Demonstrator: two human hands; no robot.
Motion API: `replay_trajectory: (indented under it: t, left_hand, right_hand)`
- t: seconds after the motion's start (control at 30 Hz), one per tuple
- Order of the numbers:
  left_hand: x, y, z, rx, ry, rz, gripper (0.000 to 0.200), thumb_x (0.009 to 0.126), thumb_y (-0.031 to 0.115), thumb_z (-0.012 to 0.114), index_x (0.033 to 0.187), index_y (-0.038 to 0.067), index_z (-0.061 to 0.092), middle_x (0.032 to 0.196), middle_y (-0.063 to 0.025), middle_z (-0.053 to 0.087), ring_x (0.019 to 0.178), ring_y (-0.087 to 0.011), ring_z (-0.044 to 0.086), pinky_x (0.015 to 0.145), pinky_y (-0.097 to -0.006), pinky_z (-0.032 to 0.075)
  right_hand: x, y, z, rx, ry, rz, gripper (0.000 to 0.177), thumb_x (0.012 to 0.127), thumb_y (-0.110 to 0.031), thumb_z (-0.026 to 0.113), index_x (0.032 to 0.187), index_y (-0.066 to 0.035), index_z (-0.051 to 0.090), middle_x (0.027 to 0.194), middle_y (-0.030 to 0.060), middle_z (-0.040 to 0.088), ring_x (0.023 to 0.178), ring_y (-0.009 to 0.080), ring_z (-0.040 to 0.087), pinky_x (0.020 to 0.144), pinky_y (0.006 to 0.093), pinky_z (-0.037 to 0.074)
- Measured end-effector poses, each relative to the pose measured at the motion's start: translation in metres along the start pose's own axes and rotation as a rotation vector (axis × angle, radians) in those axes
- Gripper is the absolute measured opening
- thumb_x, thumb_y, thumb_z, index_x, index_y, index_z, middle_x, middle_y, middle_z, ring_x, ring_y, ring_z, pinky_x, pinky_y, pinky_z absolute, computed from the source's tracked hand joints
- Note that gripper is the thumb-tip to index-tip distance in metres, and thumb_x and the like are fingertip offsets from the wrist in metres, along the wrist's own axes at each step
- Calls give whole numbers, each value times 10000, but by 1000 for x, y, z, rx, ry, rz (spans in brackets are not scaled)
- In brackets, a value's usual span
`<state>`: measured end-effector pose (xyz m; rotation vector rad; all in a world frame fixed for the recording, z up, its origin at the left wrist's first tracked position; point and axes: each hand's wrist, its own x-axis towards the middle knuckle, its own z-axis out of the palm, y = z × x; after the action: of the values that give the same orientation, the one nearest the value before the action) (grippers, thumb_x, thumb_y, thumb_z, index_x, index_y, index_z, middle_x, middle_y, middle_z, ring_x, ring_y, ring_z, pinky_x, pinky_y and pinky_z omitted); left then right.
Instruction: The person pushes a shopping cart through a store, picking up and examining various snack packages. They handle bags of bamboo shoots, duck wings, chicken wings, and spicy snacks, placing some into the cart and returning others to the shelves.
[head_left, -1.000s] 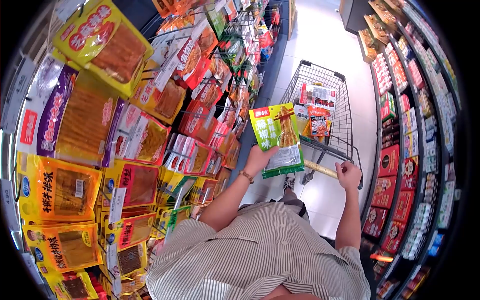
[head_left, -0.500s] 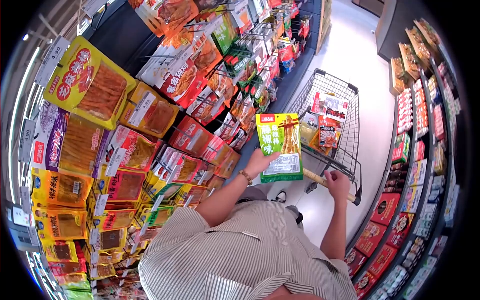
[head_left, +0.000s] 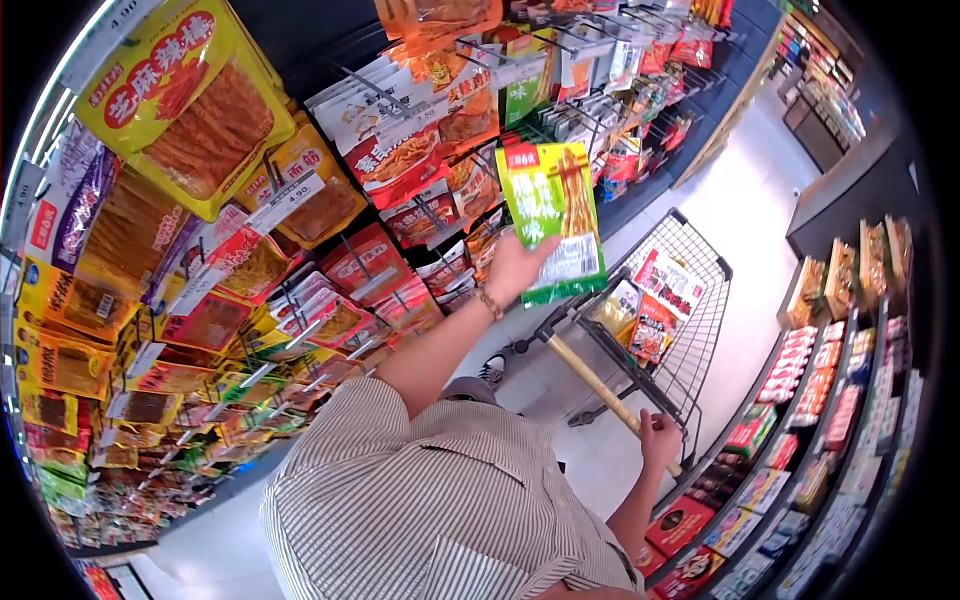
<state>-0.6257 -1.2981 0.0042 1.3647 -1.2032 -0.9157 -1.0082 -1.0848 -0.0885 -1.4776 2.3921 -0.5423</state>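
A green and yellow snack packet (head_left: 550, 215) is held upright in my left hand (head_left: 520, 265), fingers closed on its lower left side. The packet is in front of the hanging snack display, with its printed front facing me. Lower right, my right hand (head_left: 660, 440) is loosely curled at the lower end of the cart handle (head_left: 590, 380); its contact is partly hidden. Several packets, among them a red one (head_left: 652, 330) and a white and red one (head_left: 668, 283), lie in the black wire shopping cart (head_left: 705, 345).
Hooks with snack packs (head_left: 205, 110) and price tags fill the left side. Shelves of boxes and small goods (head_left: 790, 440) stand on the right, close to the cart. A pale floor aisle (head_left: 745, 190) runs ahead between them.
The view has turned, so the aisle ahead shows more. My left hand has raised the packet slightly and tilted it. In view, the cart and my right hand sit lower.
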Motion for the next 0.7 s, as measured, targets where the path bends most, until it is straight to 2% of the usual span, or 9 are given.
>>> replay_trajectory:
  t: [0.07, 0.1, 0.17, 0.3, 0.33, 0.37, 0.47, 0.6, 0.7]
  left_hand:
    - [42, 2, 3, 32, 38, 20, 333, 895, 238, 764, 1101, -20, 724, 970, -166, 772, 834, -250, 751, 749, -374, 566]
    - [55, 14, 3, -28, 61, 96, 335, 884, 245, 770, 1091, -15, 727, 973, -177, 768, 851, -277, 753, 756, -379, 566]
    - [85, 24, 6, 30, 84, 93, 342, 881, 245, 778, 1098, -14, 727, 975, -167, 770, 851, -261, 751, 764, -375, 566]
    - [136, 31, 16, 125, 62, 99, 360, 864, 280, 795, 1075, -5, 733, 963, -173, 768, 848, -271, 753, 761, -384, 567]
    - [149, 26, 20, 178, 44, 124, 356, 864, 282, 793, 1067, -5, 732, 966, -178, 766, 847, -277, 752, 760, -388, 566]
    - [161, 14, 28, 108, 87, 210, 325, 847, 304, 781, 1031, 38, 749, 888, -189, 745, 793, -356, 719, 730, -439, 556]
    - [177, 31, 26, 203, 66, 229, 329, 843, 319, 781, 1025, 45, 750, 880, -190, 744, 789, -359, 719, 729, -450, 554]
    - [207, 20, 38, 77, 56, 303, 348, 846, 334, 773, 1037, 46, 738, 868, -196, 737, 802, -376, 714, 730, -460, 556]
    - [219, 24, 41, 71, 44, 246, 346, 847, 317, 775, 1046, 38, 729, 884, -203, 734, 804, -390, 709, 726, -460, 556]
  right_hand:
    - [18, 15, 3, 6, 25, -73, 353, 788, -439, 820, 780, -97, 735, 612, 76, 667, 587, 269, 659, 569, 406, 496]
    - [24, 15, 3, 23, 37, -73, 350, 787, -430, 824, 777, -93, 732, 602, 75, 659, 570, 261, 651, 558, 399, 489]
    - [35, 20, 2, 45, 68, -86, 341, 784, -407, 834, 773, -84, 727, 581, 72, 643, 530, 239, 629, 533, 381, 471]
    - [58, 20, -2, -2, 55, -19, 332, 770, -395, 840, 769, -82, 729, 576, 64, 642, 532, 220, 629, 536, 361, 469]
    - [63, 22, 1, 67, 47, 0, 321, 767, -382, 841, 758, -81, 729, 574, 61, 644, 531, 215, 629, 542, 360, 473]
    - [68, 26, 0, 40, 46, 0, 315, 765, -374, 841, 754, -79, 731, 578, 60, 648, 532, 213, 630, 544, 358, 475]
    - [81, 16, 0, -3, 29, 24, 304, 766, -359, 838, 750, -74, 733, 590, 62, 660, 539, 211, 638, 554, 354, 484]
    - [86, 12, 2, -32, 9, 77, 293, 774, -341, 830, 760, -64, 738, 618, 77, 681, 560, 215, 658, 579, 352, 504]
    - [96, 14, 8, -59, -20, 84, 290, 783, -341, 822, 776, -62, 742, 642, 85, 696, 582, 237, 677, 592, 360, 514]
